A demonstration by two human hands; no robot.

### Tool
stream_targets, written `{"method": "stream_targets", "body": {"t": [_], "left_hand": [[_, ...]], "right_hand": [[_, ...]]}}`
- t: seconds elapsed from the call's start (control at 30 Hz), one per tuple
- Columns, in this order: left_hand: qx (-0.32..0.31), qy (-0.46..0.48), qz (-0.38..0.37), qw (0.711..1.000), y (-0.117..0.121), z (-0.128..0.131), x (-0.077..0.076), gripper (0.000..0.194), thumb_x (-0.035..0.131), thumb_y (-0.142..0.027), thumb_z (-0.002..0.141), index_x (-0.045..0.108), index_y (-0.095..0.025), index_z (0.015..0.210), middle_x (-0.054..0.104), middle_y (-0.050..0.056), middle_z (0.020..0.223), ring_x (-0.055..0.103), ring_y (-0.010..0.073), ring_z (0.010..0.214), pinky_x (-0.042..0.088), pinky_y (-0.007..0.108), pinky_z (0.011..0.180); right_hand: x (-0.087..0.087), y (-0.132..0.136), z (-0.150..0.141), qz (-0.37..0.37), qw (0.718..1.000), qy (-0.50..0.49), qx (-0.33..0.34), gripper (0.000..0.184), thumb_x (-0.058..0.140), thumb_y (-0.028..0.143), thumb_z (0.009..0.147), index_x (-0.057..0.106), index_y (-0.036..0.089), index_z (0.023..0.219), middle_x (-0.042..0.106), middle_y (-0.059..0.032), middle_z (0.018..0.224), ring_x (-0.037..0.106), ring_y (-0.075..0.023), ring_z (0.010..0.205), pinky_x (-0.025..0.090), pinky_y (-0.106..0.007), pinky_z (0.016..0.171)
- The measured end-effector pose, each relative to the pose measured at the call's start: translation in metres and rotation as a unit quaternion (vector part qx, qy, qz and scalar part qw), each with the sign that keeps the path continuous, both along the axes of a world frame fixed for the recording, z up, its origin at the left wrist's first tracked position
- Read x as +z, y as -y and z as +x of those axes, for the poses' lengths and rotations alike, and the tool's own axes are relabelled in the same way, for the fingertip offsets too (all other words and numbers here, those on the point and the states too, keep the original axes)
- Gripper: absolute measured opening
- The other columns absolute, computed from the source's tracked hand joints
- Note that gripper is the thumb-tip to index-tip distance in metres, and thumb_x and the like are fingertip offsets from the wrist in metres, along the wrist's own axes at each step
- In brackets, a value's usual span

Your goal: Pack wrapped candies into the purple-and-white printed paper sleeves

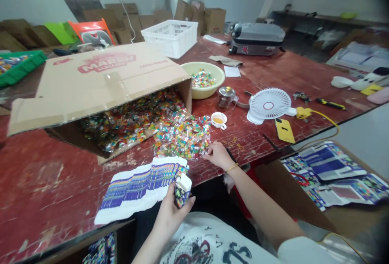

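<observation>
In my left hand [174, 211] is a small printed carton [182, 191], held upright with its white top flaps open. A fanned stack of flat purple-and-white cartons [130, 193] lies on the table just beyond that hand. My right hand [219, 155] is at the near right edge of a pile of small colourful wrapped candies [182, 134], fingers pinched together on what looks like one clear-wrapped candy; the fingertips show only in part. The pile spills from a large cardboard box [100, 73] lying on its side, with more candies inside.
Behind the pile stand a yellow bowl [209, 91] of candies, a glass teapot [226, 98] and a cup of tea [219, 120]. To the right are a white fan [269, 104], a yellow phone [285, 131] and a cutter [330, 104]. Printed cartons [334, 166] fill a box below right.
</observation>
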State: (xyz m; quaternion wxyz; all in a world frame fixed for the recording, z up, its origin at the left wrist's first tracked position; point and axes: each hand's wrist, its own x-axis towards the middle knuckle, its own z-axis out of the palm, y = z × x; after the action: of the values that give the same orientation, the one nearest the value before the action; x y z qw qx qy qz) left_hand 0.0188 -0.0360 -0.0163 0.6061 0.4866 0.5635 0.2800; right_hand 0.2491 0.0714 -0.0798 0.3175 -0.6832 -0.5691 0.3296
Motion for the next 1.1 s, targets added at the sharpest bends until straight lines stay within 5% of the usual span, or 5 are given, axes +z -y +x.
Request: {"method": "stream_targets", "body": {"t": [0.3,0.43,0.63,0.9,1.1], "left_hand": [[0.019,-0.063,0.081,0.995,0.032,-0.001,0.000,0.037,0.063,-0.041,0.075,0.044,-0.019,0.098,0.060,0.000,0.081,0.056,0.0149,0.074,0.045,0.026,0.070],[0.025,-0.104,0.122,0.987,0.047,0.004,0.008,0.038,0.067,-0.043,0.071,0.047,-0.018,0.093,0.053,-0.003,0.073,0.049,0.0113,0.065,0.040,0.022,0.062],[0.040,-0.106,0.168,0.979,0.078,0.007,0.019,0.044,0.065,-0.043,0.072,0.047,-0.018,0.104,0.061,0.001,0.084,0.056,0.0145,0.073,0.044,0.024,0.068],[0.048,-0.336,0.271,0.901,0.106,-0.018,0.039,0.037,0.060,-0.031,0.071,0.046,-0.022,0.104,0.065,0.003,0.084,0.063,0.0214,0.075,0.043,0.028,0.067],[0.034,-0.366,0.366,0.855,0.115,-0.018,0.043,0.048,0.059,-0.025,0.068,0.043,-0.019,0.114,0.064,0.007,0.093,0.063,0.0249,0.087,0.047,0.031,0.072]], "right_hand": [[0.036,0.032,-0.008,-0.091,0.954,-0.262,0.115,0.036,0.070,0.046,0.063,0.060,0.015,0.079,0.064,-0.0017,0.067,0.062,-0.0162,0.061,0.048,-0.029,0.058],[0.061,0.073,-0.019,-0.055,0.915,-0.394,0.074,0.029,0.077,0.036,0.061,0.059,0.016,0.072,0.067,-0.0021,0.069,0.064,-0.0150,0.072,0.049,-0.028,0.072],[0.096,0.128,-0.041,-0.075,0.864,-0.497,0.034,0.027,0.079,0.035,0.061,0.062,0.014,0.066,0.067,-0.0038,0.067,0.061,-0.0137,0.060,0.048,-0.025,0.054],[0.122,0.174,-0.080,0.144,0.868,-0.474,0.035,0.028,0.069,0.035,0.075,0.055,0.018,0.058,0.057,0.0005,0.060,0.053,-0.0124,0.060,0.046,-0.028,0.063],[0.130,0.189,-0.104,0.328,0.902,-0.275,0.056,0.017,0.062,0.027,0.081,0.057,0.021,0.065,0.056,-0.0039,0.077,0.055,-0.0175,0.073,0.046,-0.032,0.067]]}}
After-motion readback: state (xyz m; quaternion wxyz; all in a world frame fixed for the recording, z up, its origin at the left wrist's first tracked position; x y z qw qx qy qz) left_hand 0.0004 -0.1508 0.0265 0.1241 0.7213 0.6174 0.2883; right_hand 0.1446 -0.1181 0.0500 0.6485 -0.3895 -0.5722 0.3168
